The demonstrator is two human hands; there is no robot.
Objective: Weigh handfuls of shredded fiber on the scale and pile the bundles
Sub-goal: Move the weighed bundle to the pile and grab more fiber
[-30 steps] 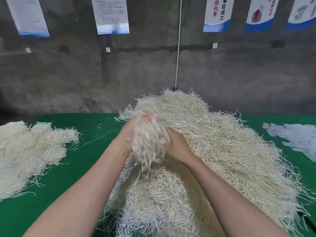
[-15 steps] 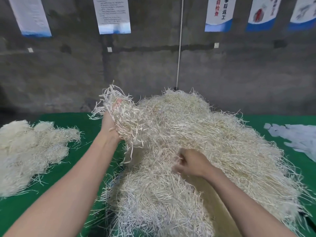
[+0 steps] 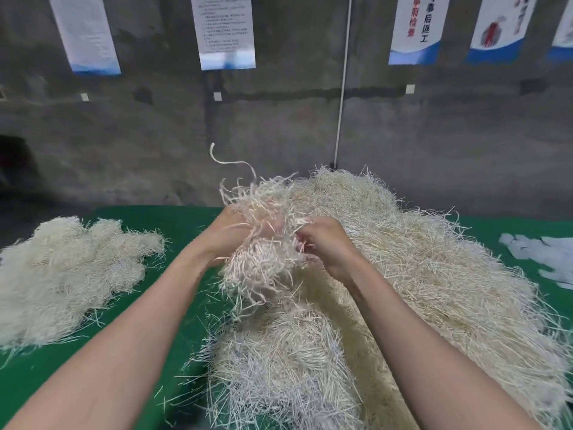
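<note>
A large heap of pale shredded fiber (image 3: 418,274) covers the middle and right of the green table (image 3: 173,305). Above its near-left part I hold a loose handful of fiber (image 3: 263,243) between both hands. My left hand (image 3: 228,231) grips the handful from the left, its fingers mostly hidden in the strands. My right hand (image 3: 322,240) pinches strands at the handful's right side. A smaller pile of fiber bundles (image 3: 62,274) lies on the table at the left. No scale is in view.
White gloves or cloth pieces (image 3: 545,256) lie at the table's right edge. A grey concrete wall (image 3: 279,135) with hanging posters and a white cable (image 3: 342,88) stands behind the table. Green tabletop shows between the two fiber piles.
My right hand rose from the heap and came to the handful. My left hand came down and right, so both hands now hold the handful together.
</note>
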